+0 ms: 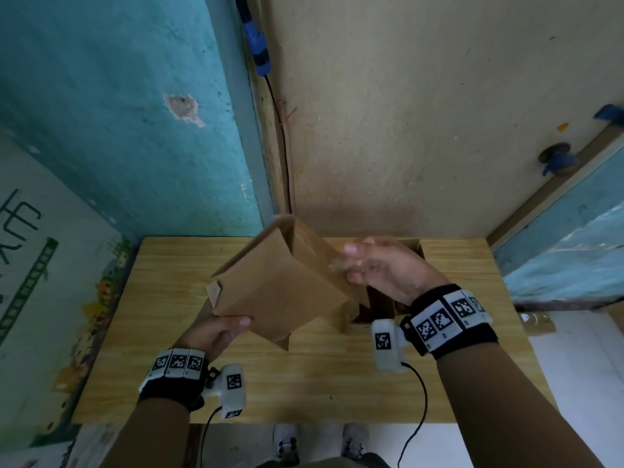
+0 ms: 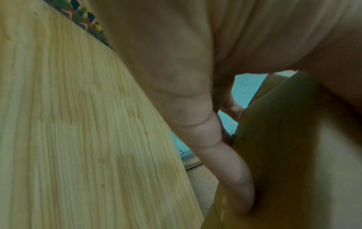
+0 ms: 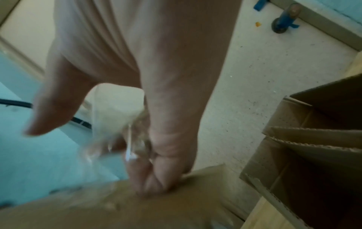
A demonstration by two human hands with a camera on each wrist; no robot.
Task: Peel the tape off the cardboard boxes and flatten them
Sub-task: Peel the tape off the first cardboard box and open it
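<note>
A brown cardboard box (image 1: 277, 292) hangs tilted above the wooden table (image 1: 337, 383). My left hand (image 1: 223, 329) grips its near lower corner, thumb (image 2: 225, 162) lying on the face and fingers hidden underneath. My right hand (image 1: 378, 265) is at the box's far right edge. Its curled fingers (image 3: 156, 175) press on the cardboard (image 3: 137, 209) and hold a crumpled strip of clear tape (image 3: 113, 131), which shows as a blur (image 1: 339, 265) in the head view. One small flap sticks out at the box's left corner. A second, open box (image 1: 381, 302) stands on the table behind my right wrist.
The open box's flaps (image 3: 313, 147) stand up close to my right hand. A printed board (image 1: 33, 248) leans left of the table. A black cable (image 1: 283, 146) runs down the wall corner behind. A blue tool (image 1: 557, 160) lies on the floor at the right.
</note>
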